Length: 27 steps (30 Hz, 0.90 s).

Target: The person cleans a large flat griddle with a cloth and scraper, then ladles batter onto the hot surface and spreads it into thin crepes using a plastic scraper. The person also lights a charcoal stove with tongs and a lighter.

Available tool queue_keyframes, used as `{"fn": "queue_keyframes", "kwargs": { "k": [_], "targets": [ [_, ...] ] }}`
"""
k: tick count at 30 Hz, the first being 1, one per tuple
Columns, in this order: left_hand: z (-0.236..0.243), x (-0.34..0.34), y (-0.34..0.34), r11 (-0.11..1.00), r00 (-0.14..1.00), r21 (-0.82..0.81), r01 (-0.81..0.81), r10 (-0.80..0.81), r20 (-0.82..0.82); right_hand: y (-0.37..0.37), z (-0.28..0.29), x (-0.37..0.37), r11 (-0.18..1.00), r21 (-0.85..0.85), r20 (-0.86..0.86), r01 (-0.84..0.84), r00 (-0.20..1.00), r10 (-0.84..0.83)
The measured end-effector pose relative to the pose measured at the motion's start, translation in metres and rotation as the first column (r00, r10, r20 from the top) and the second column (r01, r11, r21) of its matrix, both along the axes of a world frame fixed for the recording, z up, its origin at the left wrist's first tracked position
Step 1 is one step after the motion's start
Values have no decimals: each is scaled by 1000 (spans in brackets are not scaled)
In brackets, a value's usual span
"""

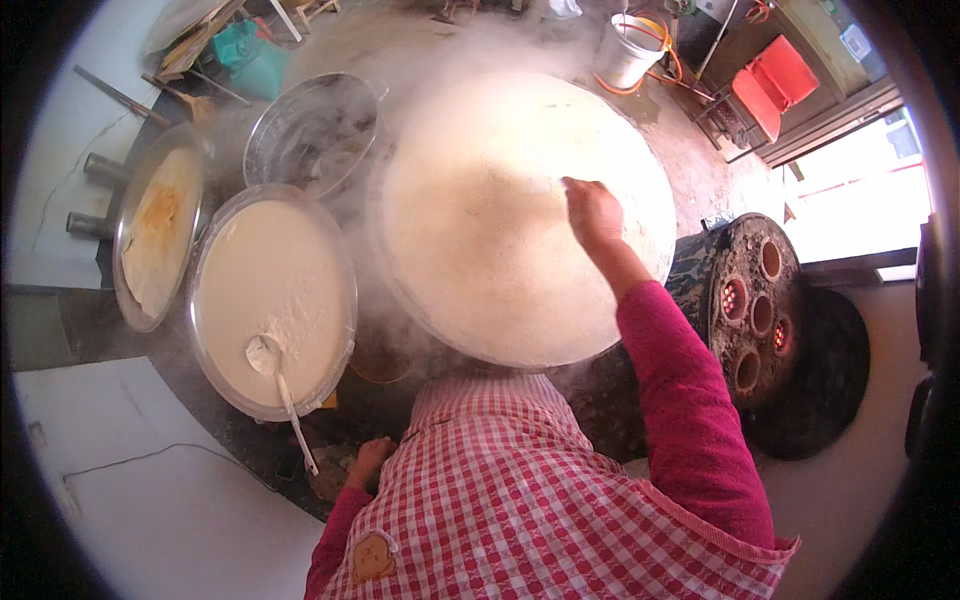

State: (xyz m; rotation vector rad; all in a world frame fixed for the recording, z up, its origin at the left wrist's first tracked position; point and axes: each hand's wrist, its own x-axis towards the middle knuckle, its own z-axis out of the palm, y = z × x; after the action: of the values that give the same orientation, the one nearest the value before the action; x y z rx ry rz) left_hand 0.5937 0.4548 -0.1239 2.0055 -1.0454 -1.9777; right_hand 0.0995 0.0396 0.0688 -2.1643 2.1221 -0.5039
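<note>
My right hand (pixel 595 212) is closed and held over the right half of a large round griddle or pan (pixel 480 270), which steam half veils. A small pale edge shows at its fingertips, but steam blurs what it grips. Pale, creamy stuff covers the pan's surface. Low at my left side, my left hand (pixel 372 462) has its fingers curled; whatever they might hold is hidden. Near it ends the handle of a pale ladle (pixel 284 390). The ladle's bowl rests in cream-coloured batter (pixel 265 270) in a wide round basin (pixel 345 345).
A large steaming metal pot (pixel 255 150) stands behind the basin. Farther left leans a round pan (pixel 195 215) with a browned sheet. At right stands a stove (pixel 748 345) with glowing holes. A white bucket (pixel 627 55) and a red chair (pixel 770 85) are at the back.
</note>
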Motion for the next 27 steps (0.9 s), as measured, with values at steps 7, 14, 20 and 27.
{"fn": "queue_keyframes", "kwargs": {
  "k": [7,14,20,27],
  "targets": [
    [17,-8,12,991,989,57,-120,114,98,22,-56,36,946,239,-456,-220,834,310],
    [8,-21,-5,965,965,-12,-261,261,10,87,10,54,846,4,-4,-533,846,533],
    [19,-21,-19,639,778,-454,622,-438,450,101,31,65,890,84,232,-449,877,421],
    [90,18,11,672,612,-190,716,-473,633,107,13,36,924,242,918,-294,379,-120]
  ]
}}
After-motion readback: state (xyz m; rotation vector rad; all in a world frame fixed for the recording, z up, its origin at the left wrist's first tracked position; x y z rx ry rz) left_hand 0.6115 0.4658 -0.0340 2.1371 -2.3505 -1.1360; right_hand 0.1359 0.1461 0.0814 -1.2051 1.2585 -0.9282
